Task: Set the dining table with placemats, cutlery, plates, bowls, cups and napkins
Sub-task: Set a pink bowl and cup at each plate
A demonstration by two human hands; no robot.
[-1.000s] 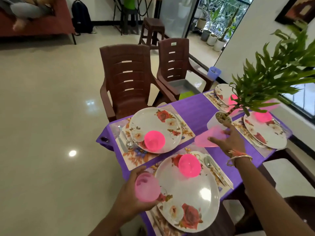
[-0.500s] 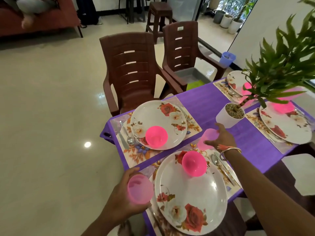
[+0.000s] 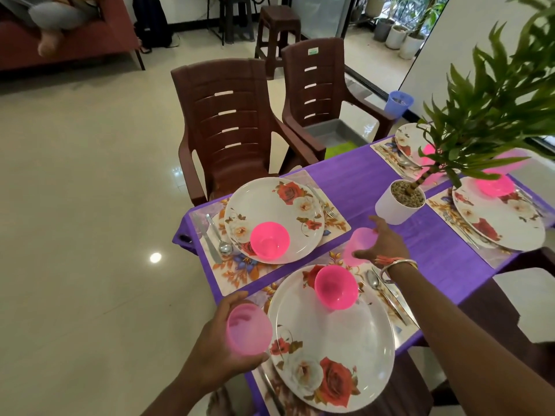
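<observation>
Cups fill both hands on my feed. The left hand (image 3: 216,352) curls fingers and thumb round a pink cup (image 3: 248,330), held upright in the air just left of the near plate (image 3: 336,355), at the table's near-left edge. The right hand (image 3: 383,244) reaches across and grips a paler cup (image 3: 359,244) from its right side. That cup sits low over the far right corner of the near placemat (image 3: 333,259), and I cannot tell whether its base touches down.

A near bowl (image 3: 336,286) in bright pink rests on the far part of the near plate, and a spoon (image 3: 374,280) lies just right of it. Further left, a second plate (image 3: 270,205) carries a second bowl (image 3: 269,241). A white plant pot (image 3: 393,207) stands on the purple tablecloth (image 3: 354,181), just beyond the right hand's fingertips.
</observation>
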